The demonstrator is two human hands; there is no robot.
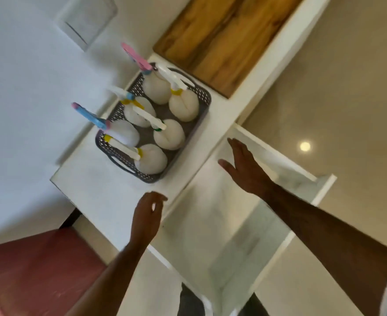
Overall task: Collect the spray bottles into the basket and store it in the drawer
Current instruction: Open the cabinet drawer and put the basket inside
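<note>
Collection appears complete: six spray bottles (176, 104) stand upright inside the grey basket (205, 96), which rests on the white countertop (92, 190) near its front edge, beside the wooden board (222, 42). Below that edge the drawer (233, 224) stands pulled out. Both hands are free of the basket: the left hand (145, 221) hovers over the countertop's front edge with fingers loosely curled, holding nothing; the right hand (245, 166) hangs above the drawer with fingers spread and released. The step in hand is judged to be the transfer. The next move calls for gripping both basket handles, lifting level so no bottle topples, and lowering the basket into the drawer.
</note>
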